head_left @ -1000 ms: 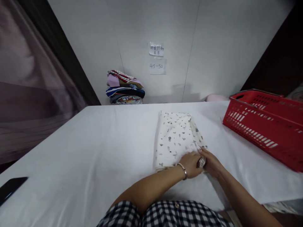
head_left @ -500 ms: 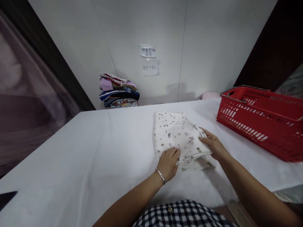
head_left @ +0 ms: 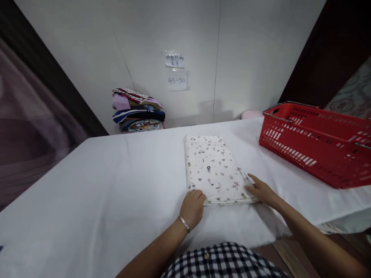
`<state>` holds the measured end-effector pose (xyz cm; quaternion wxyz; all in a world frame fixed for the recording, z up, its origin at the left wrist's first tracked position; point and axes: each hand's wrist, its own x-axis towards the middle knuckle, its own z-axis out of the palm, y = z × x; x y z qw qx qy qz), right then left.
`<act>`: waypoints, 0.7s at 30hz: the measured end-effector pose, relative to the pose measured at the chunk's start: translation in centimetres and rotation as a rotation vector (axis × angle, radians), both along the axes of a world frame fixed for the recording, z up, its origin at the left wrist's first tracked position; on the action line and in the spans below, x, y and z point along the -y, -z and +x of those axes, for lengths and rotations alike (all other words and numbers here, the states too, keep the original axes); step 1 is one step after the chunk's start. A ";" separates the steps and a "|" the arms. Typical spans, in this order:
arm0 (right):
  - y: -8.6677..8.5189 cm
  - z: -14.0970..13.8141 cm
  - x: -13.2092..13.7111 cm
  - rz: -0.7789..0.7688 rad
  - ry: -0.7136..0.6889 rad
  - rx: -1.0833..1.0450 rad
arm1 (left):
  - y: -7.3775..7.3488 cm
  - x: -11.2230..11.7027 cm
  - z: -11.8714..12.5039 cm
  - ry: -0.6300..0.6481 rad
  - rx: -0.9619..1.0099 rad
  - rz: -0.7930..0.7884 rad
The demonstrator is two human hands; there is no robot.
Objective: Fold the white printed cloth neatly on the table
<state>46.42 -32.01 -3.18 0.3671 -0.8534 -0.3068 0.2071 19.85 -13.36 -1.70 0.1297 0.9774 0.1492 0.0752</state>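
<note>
The white cloth [head_left: 213, 170] lies flat on the table [head_left: 145, 193], right of the middle, with its long sides running from near to far. It is folded into a neat block, a bit wider at the near end. Little gray, brown and pink pictures dot it all over.

The left hand [head_left: 193, 208] is at the near left corner, its fingers bent over the edge. The right hand [head_left: 259, 190] is at the near right corner, thumb and pointing finger spread apart. Both touch the cloth, but I cannot tell if either one is pinching it or just resting there.

The cloth looks light, thin and soft. It should bend easily and not break, but its layers could slide apart. The best place to hold it is likely the two near corners, with all the layers pinched together. The near edge shows a few thin layers, one on top of the other.

The table has a smooth white cover with soft wrinkles. On the right sits a red basket [head_left: 333, 162], which looks like hard plastic, full of slots, with thin metal handles. On the far left is a floppy pile of folded clothes [head_left: 139, 112].
</note>
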 end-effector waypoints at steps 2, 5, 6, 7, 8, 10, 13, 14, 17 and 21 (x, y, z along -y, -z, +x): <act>-0.9 -0.6 -0.6 0.058 -0.020 -0.025 | 0.1 -0.2 -0.4 -0.040 0.037 0.005; -1.7 -1.0 -1.7 0.219 0.009 -0.001 | 0.3 -0.4 -1.1 -0.091 0.095 0.015; -1.8 -1.0 -1.8 0.240 0.029 0.030 | 0.4 -0.4 -1.3 -0.096 0.103 0.017; -1.6 -0.9 -1.9 0.220 0.042 0.064 | 0.6 -0.4 -1.5 -0.093 0.106 0.018; -1.4 -0.7 -1.9 0.161 0.040 0.094 | 0.7 -0.4 -1.6 -0.087 0.104 0.019; -0.9 -0.4 -1.4 -0.019 0.004 0.140 | 1.0 -0.4 -2.0 -0.081 0.101 0.016; -0.6 -0.6 -0.4 -0.225 -0.058 0.209 | 1.2 -0.4 -2.5 -0.092 0.116 -0.006; -0.7 -0.8 -0.1 -0.259 -0.066 0.233 | 1.2 -0.4 -2.7 -0.095 0.126 -0.018; -1.2 -1.8 0.6 -0.293 -0.070 0.285 | 0.9 -0.4 -3.3 -0.100 0.160 -0.054; -1.3 -2.4 1.0 -0.262 -0.054 0.325 | 1.0 0.0 -3.5 -0.077 0.160 -0.051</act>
